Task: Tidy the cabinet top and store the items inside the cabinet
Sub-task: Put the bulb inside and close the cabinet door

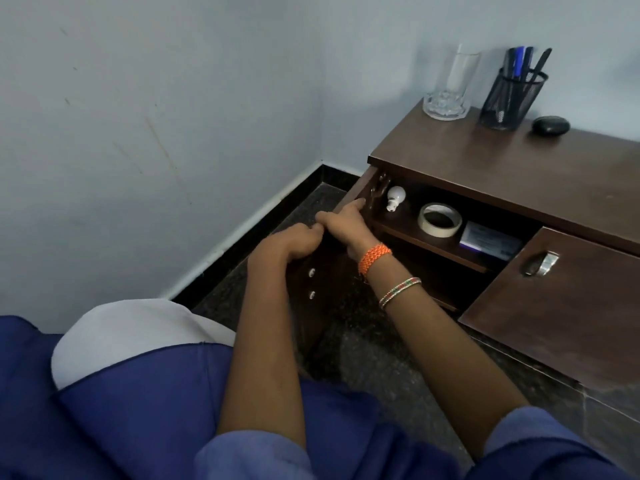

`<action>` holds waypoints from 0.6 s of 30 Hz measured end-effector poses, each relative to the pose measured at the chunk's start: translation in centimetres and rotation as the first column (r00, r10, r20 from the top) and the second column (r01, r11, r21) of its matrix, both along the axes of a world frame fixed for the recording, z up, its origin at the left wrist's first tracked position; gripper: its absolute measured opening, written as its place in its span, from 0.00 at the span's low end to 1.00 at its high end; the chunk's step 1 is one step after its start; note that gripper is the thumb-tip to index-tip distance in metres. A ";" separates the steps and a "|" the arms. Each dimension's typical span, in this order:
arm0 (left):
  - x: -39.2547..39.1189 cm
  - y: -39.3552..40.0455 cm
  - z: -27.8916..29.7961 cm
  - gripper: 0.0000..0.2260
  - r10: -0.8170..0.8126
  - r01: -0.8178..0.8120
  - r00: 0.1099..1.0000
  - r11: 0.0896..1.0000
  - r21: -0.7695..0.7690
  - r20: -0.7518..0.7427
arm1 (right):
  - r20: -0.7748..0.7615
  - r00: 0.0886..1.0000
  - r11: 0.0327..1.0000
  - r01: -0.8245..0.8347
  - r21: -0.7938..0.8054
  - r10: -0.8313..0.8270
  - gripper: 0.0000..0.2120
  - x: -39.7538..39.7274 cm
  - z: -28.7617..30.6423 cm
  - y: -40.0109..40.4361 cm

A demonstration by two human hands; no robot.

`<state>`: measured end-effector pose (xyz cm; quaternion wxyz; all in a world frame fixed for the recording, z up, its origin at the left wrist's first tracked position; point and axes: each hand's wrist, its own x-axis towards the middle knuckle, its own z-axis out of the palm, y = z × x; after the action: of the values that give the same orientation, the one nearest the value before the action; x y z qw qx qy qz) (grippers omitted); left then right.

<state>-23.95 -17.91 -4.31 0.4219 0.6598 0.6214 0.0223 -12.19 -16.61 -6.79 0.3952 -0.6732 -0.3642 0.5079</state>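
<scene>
Now your left hand (294,242) curls over the open door's (322,271) top edge, and your right hand (343,221) rests there, forefinger straight. Bulb (394,198), tape (439,220) and box (490,241) sit on the cabinet's (519,168) shelf; glass (450,88), pen holder (512,98) and stone (550,125) line the top's back edge.

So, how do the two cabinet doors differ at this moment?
The left door is swung open, with both hands, left hand and right hand, on its top edge; the right door is closed and untouched. The right door shows its metal handle. Both are dark brown wood.
</scene>
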 end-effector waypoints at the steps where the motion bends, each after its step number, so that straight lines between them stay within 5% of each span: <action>1: 0.3 -0.3 0.0 0.27 -0.034 0.037 0.999 0.993 -0.110 0.026 | -0.001 1.000 1.000 -0.018 -0.009 0.018 0.50 0.9 0.1 -0.5; 7: 3.9 -1.5 -0.2 0.27 -0.186 0.253 0.960 0.898 -0.360 0.209 | -0.064 0.997 0.996 -0.048 -0.077 0.043 0.23 6.2 0.6 -4.9; 11: 7.6 -2.0 -1.0 0.26 -0.212 0.336 0.927 0.836 -0.434 0.310 | -0.019 1.000 0.995 -0.027 -0.100 0.025 0.18 9.7 1.2 -7.5; 15: 11.0 -3.2 -1.1 0.24 -0.283 0.412 0.901 0.797 -0.441 0.329 | 0.301 0.953 0.997 -0.017 -0.076 0.039 0.11 12.4 2.2 -9.3; 18: 14.0 -4.1 -1.8 0.20 -0.393 0.476 0.874 0.808 -0.346 0.284 | 0.629 0.777 1.000 0.002 -0.028 0.016 0.12 14.6 2.7 -11.1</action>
<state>-9.91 -22.01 -6.09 0.6031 0.6769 0.3985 -0.1388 2.44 -27.69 -4.13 0.2397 -0.8080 -0.4709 0.2606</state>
